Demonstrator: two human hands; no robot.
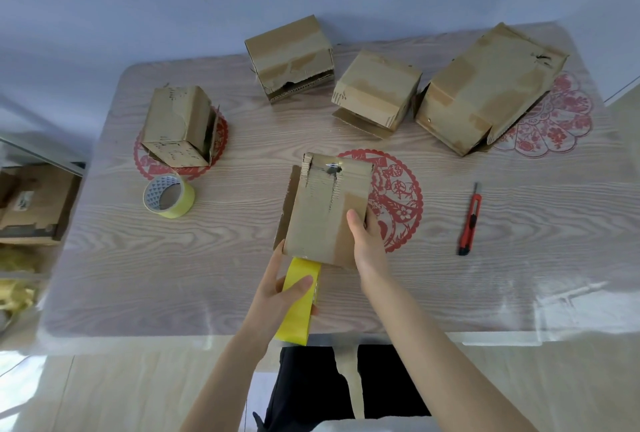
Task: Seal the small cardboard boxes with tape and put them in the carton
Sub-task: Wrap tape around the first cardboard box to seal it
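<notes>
A small cardboard box [322,210] with a torn top lies in the middle of the table. My right hand [367,241] presses on its near right corner. A yellow tape roll [299,300] is gripped by my left hand [277,289] against the box's near edge. Three more small boxes stand behind: one at the left [178,126], one at the back centre [291,57], one right of it [375,92]. A bigger carton [485,88] lies on its side at the back right.
A second yellow tape roll [169,195] sits left of the box. A red utility knife [470,220] lies to the right. The wooden table [207,275] has red paper-cut decorations. Cardboard boxes [31,203] sit on the floor to the left.
</notes>
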